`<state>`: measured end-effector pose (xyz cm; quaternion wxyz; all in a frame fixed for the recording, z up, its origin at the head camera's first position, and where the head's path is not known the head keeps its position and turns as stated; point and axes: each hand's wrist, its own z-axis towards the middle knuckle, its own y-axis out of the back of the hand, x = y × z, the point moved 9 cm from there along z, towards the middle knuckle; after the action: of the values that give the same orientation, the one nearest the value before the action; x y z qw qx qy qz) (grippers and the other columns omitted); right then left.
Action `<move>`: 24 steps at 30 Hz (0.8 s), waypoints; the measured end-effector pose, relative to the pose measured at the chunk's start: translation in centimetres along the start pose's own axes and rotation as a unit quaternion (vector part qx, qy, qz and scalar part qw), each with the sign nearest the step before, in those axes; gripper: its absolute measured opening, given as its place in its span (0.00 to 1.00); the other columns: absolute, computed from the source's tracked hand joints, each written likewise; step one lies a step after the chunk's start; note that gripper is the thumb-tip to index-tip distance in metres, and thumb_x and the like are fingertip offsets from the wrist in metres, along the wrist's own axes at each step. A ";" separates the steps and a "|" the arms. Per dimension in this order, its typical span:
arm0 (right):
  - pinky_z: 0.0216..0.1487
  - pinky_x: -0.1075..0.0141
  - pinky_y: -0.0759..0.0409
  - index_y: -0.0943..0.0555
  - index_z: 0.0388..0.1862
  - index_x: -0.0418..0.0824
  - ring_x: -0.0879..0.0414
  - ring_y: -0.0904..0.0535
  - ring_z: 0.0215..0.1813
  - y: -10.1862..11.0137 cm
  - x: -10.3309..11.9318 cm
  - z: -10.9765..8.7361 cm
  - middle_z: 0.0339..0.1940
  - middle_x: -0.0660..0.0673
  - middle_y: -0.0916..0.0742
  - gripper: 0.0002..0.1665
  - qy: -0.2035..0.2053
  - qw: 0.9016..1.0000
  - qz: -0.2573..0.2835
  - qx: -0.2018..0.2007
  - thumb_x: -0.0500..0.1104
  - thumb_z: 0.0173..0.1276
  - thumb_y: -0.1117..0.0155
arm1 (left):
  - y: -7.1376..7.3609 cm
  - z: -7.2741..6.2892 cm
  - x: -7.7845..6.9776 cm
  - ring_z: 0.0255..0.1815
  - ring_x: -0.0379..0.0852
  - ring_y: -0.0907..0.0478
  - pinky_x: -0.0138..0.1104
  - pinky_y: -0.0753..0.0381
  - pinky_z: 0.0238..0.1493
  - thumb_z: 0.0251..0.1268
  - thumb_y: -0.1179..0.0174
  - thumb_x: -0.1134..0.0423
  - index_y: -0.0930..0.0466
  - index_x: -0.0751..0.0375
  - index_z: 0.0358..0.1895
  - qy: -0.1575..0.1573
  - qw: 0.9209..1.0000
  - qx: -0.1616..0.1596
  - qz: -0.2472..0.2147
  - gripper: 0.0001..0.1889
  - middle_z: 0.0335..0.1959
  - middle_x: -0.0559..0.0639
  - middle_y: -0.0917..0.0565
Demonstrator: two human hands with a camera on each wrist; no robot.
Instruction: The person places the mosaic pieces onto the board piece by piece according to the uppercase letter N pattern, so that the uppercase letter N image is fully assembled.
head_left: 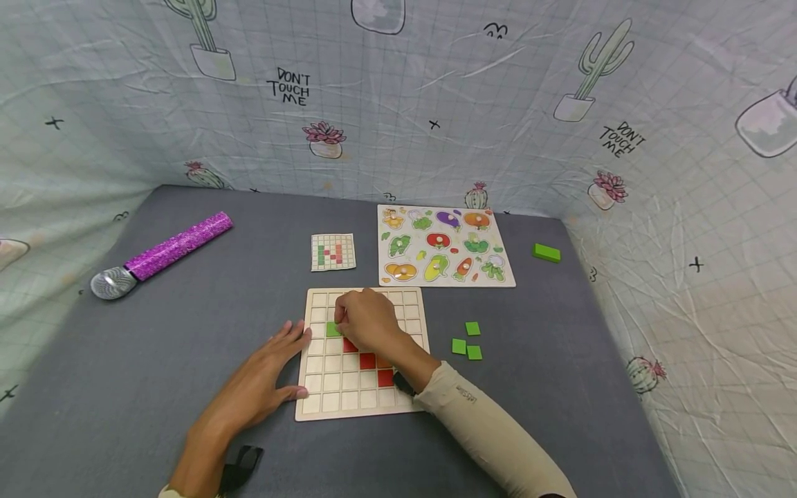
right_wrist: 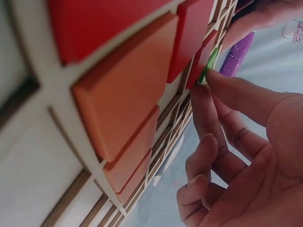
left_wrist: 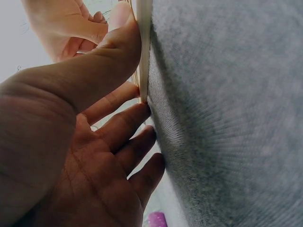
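A pale wooden grid board (head_left: pixel 330 400) lies on the table. My left hand (head_left: pixel 264 377) rests at its left side, thumb and fingers spread against the edge; the left wrist view shows the thumb (left_wrist: pixel 111 56) along that edge. Over the board's upper middle, my right hand (head_left: pixel 373 321) has its thumb and index finger pinched at a green tile (right_wrist: pixel 211 62). In the head view a green tile (head_left: pixel 333 329) shows beside those fingertips. Red tiles (head_left: pixel 385 377) run diagonally across the cells. Orange tiles (right_wrist: pixel 128 90) sit beside them, mostly hidden by the right hand and forearm in the head view.
Loose green tiles (head_left: pixel 474 353) lie right of the board. Behind it are a small pattern card (head_left: pixel 333 252) and a vegetable puzzle board (head_left: pixel 445 249). A green block (head_left: pixel 546 252) lies far right, a purple glitter microphone (head_left: pixel 177 247) far left. A printed cloth (head_left: pixel 386 104) hangs behind.
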<state>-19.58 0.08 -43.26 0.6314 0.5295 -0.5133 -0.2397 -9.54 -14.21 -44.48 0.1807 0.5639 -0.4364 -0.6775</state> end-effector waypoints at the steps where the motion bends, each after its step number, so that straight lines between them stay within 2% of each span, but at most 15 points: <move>1: 0.30 0.67 0.29 0.13 0.29 0.54 0.59 0.25 0.36 0.0 0.0 0.0 0.23 0.57 0.18 0.08 0.001 1.000 0.000 0.002 0.43 0.68 0.23 | 0.0 0.0 0.0 0.86 0.68 0.43 0.66 0.37 0.79 0.53 0.18 0.60 0.34 0.63 0.81 0.000 1.000 0.000 0.000 0.50 0.85 0.61 0.37; 6: 0.31 0.68 0.28 0.10 0.35 0.52 0.60 0.25 0.36 0.0 -0.3 -0.2 0.24 0.58 0.17 0.05 0.006 1.000 0.020 0.009 0.41 0.66 0.23 | 0.0 0.0 0.0 0.86 0.67 0.44 0.66 0.38 0.79 0.53 0.18 0.60 0.34 0.63 0.81 0.006 1.000 0.001 0.002 0.51 0.85 0.61 0.38; 19: 0.42 0.67 0.24 0.09 0.41 0.51 0.61 0.22 0.41 1.3 -1.8 -2.4 0.29 0.59 0.13 0.09 0.016 0.996 0.085 0.002 0.40 0.64 0.20 | 0.0 -0.1 0.0 0.87 0.68 0.44 0.66 0.38 0.80 0.54 0.18 0.62 0.34 0.63 0.81 0.004 1.000 -0.001 0.003 0.50 0.86 0.61 0.38; 24: 0.39 0.66 0.24 0.09 0.44 0.50 0.58 0.21 0.40 1.9 -2.6 -3.6 0.30 0.57 0.13 0.10 0.017 0.994 0.105 -0.003 0.39 0.65 0.20 | -0.1 0.0 0.1 0.87 0.67 0.45 0.66 0.38 0.80 0.54 0.18 0.61 0.35 0.62 0.82 0.009 1.000 0.002 0.000 0.51 0.86 0.60 0.39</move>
<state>-17.79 4.44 -42.21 0.6634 0.4750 -0.5543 -0.1644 -9.50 -14.24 -44.57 0.1835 0.5704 -0.4359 -0.6715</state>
